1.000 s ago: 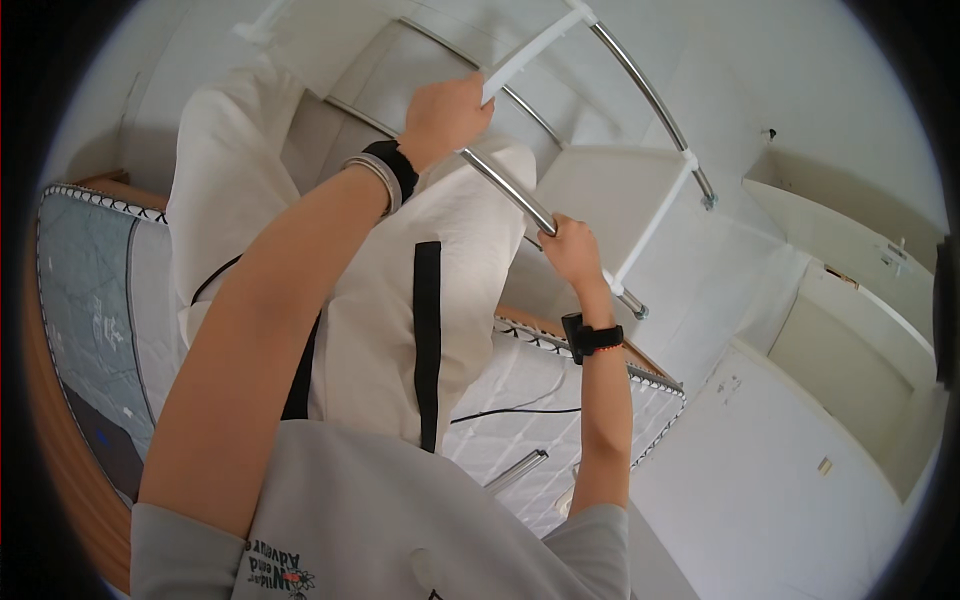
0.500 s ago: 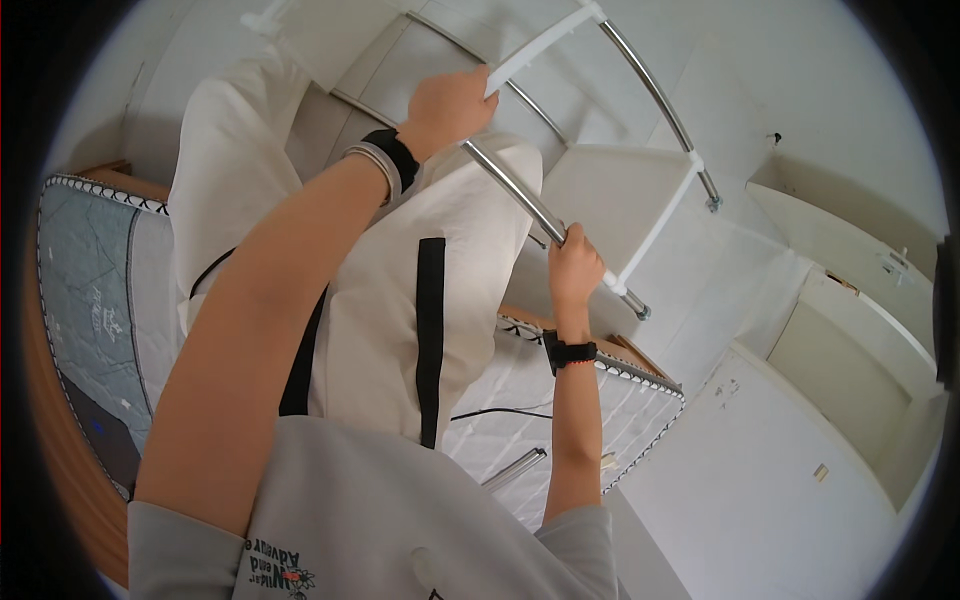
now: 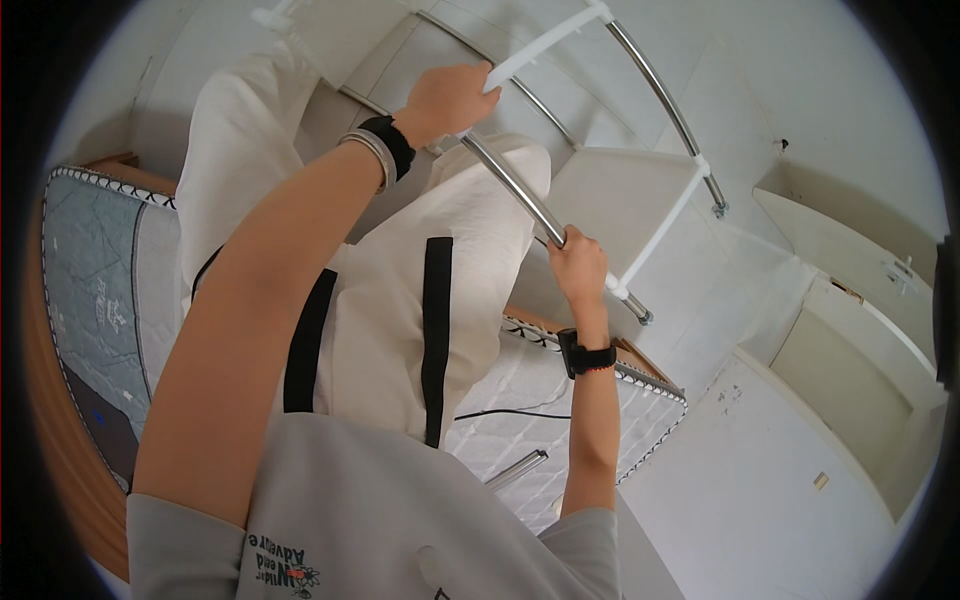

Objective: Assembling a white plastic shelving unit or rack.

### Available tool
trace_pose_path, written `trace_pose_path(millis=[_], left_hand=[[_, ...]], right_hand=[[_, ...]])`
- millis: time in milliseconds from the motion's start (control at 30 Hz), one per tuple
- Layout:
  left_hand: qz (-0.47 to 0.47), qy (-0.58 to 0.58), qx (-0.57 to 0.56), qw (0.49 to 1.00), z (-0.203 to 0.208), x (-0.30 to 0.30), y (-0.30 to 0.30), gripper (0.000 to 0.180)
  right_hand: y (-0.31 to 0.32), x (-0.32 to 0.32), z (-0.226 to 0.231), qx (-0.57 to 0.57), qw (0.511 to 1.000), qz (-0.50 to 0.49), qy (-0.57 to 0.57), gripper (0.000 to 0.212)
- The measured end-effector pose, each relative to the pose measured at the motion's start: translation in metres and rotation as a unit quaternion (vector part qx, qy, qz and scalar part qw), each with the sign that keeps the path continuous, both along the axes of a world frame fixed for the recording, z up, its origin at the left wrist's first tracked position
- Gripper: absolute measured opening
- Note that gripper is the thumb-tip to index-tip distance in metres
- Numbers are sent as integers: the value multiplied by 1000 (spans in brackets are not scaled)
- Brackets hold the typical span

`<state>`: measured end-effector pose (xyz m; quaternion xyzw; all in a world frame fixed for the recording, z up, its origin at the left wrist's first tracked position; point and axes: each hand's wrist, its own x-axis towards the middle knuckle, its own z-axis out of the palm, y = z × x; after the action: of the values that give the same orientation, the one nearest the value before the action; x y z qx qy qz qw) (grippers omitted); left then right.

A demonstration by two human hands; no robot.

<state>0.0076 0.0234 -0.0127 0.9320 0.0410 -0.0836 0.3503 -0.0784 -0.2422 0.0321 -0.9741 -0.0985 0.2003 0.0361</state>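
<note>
In front of me lies a rack of shiny metal tubes and white plastic shelf panels, tipped on its side. My left hand [image 3: 448,100] is closed around a white corner of it, where the white shelf edge [image 3: 540,48] meets a metal tube [image 3: 512,185]; the fingers hide the joint itself. Lower down, my right hand [image 3: 580,268] wraps around the same tube, near the corner of a second white shelf panel [image 3: 630,205]. Another metal tube [image 3: 655,90] runs along the rack's far right side.
Behind my legs is a mattress [image 3: 95,280] with a patterned edge, on a wooden frame [image 3: 55,440]. A pair of loose metal tubes [image 3: 518,468] and a black cable [image 3: 510,412] lie on the bedding. White cabinet pieces [image 3: 840,370] stand at the right.
My right wrist and forearm have swung a little to the right, while that hand stays on the tube. The left hand keeps its hold; the view has shifted slightly.
</note>
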Motion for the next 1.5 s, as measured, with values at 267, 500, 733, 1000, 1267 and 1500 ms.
trace_pose_path(millis=[267,500,733,1000,1267,1500], left_hand=[[-13,-38,12,999,-2,4,11,30],[-6,-39,17,999,4,3,6,30],[0,-4,20,1000,8,1,3,29],[11,-21,12,1000,5,-2,3,28],[17,-3,-6,1000,8,-3,-1,26],[14,-35,-3,999,2,-3,0,26]], right_hand=[[15,3,14,11,998,-22,59,21],[4,-19,-14,-44,979,48,-191,21],[5,-21,-16,-69,974,30,-213,25],[4,-9,-5,-56,996,8,-76,22],[-10,10,-1,55,995,11,78,20],[-18,30,-7,170,935,-67,303,33]])
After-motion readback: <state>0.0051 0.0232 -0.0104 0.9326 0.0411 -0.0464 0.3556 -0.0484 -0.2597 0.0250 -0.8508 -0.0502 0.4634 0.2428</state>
